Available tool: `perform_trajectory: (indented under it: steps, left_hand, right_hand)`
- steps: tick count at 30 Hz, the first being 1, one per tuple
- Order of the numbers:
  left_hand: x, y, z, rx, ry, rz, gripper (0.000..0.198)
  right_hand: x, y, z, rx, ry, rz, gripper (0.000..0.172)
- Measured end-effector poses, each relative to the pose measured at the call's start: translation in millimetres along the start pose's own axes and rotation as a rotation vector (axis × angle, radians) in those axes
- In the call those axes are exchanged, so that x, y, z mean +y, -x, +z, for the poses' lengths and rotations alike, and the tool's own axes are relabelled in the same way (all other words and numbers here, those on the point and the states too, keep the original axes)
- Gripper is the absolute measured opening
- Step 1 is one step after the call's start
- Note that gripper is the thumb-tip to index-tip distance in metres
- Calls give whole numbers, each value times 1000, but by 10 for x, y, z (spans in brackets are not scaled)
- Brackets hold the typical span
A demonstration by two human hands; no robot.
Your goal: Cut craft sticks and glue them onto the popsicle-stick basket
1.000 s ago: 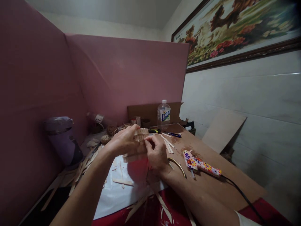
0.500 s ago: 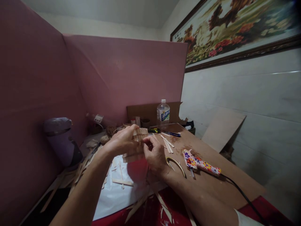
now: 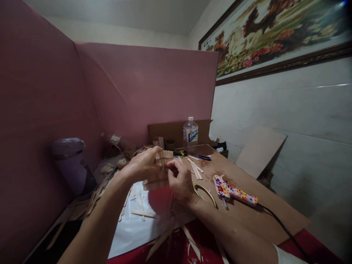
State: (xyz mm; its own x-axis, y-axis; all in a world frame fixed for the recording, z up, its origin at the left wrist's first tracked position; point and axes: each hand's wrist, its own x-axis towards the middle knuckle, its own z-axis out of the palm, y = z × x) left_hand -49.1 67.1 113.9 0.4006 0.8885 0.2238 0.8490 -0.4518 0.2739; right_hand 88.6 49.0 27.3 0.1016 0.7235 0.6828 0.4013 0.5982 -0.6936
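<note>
A small structure of pale wooden craft sticks [image 3: 164, 155], joined side by side in rows, is held above the table in the head view. My left hand [image 3: 141, 164] is wrapped round it from the left, thumb along its top. At its right edge, my right hand [image 3: 181, 181] has thumb and forefinger pinched together against the wood. Whatever lies between those fingertips is too small or hidden to make out. Gold-coloured scissor handles [image 3: 205, 194] lie just right of my right wrist, partly covered by it.
A flower-patterned glue gun [image 3: 233, 190] with a black cord lies on the right. Loose craft sticks [image 3: 196, 168], a blue pen [image 3: 202, 157], a yellow-black cutter [image 3: 180, 153] and a plastic bottle [image 3: 190, 135] stand or lie behind. Wood scraps litter a white sheet [image 3: 129, 234]. A lidded bin [image 3: 73, 165] stands left.
</note>
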Motion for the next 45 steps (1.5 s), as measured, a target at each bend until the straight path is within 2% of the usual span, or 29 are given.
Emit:
perform_trajectory:
  steps: [6,18,23,32,45]
  left_hand:
    - [-17,3,-11,-8,17,15,55]
    - [-50,-5,1,-20,83,24,56]
    - [-63,10,-15,-16,163,37,48]
    - [-138,-16,16,-47,155,51,57]
    - [-65,4,-5,-50,156,7,59]
  right_hand:
    - [-5,3,-10,25,-65,61,13]
    - [13,-26,0,-4,1,68,6]
    - [24,-45,-11,-26,-33,83,6]
    - [62,-44,3,-21,-44,75,5]
    - [46,-48,-10,-21,-11,40,6]
